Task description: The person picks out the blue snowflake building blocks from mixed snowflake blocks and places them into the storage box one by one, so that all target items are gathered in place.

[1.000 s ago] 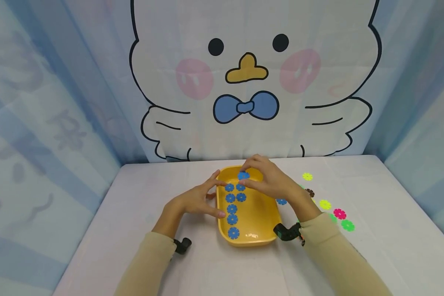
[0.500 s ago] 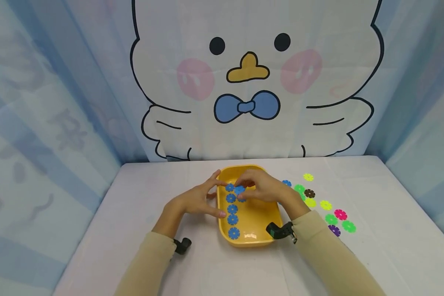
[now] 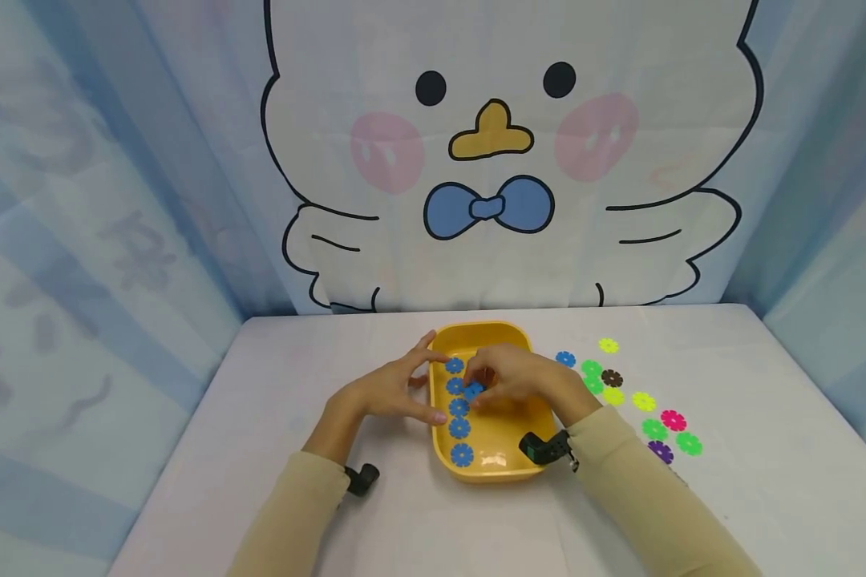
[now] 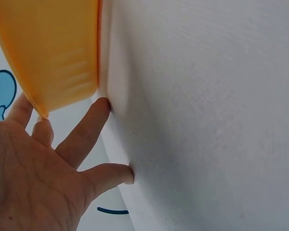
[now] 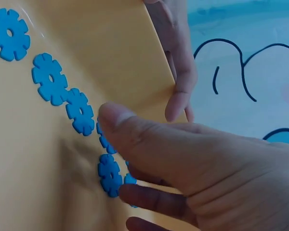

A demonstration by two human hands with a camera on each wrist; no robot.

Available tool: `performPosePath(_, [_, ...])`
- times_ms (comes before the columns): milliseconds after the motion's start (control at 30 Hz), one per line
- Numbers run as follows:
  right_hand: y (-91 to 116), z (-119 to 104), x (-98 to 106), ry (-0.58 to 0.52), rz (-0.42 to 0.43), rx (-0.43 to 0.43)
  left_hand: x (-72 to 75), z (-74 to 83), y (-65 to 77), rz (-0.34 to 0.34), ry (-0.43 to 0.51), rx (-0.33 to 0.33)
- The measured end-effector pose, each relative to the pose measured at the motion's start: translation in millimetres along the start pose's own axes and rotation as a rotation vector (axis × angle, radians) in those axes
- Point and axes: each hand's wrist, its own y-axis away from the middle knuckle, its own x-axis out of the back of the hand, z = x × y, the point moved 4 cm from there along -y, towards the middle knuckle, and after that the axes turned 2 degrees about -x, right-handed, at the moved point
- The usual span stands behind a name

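In the head view a yellow plastic tray lies on the table. My left hand holds its left side, with thumb and index finger over the rim; in the left wrist view other fingers spread outside the wall. My right hand reaches into the tray and pinches a blue notched snowflake disc between thumb and fingers. Whether more discs sit in its grip is hidden. Along the tray's left side lies a column of several blue discs, also visible in the right wrist view.
Right of the tray, loose notched discs lie on the white table: a blue disc, a brown disc, a pink disc, a purple disc, and several green and yellow ones. A patterned curtain hangs behind.
My right hand has moved down the second column, from the top disc toward the front. The upper discs there no longer show. My left hand stays at the tray's side.
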Motion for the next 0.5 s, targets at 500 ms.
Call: performPosePath(500, [0.3, 3.0, -6.5, 0.032, -0.086, -0.102, -0.9, -0.5, -2.4, -0.008, 0.014, 0.003])
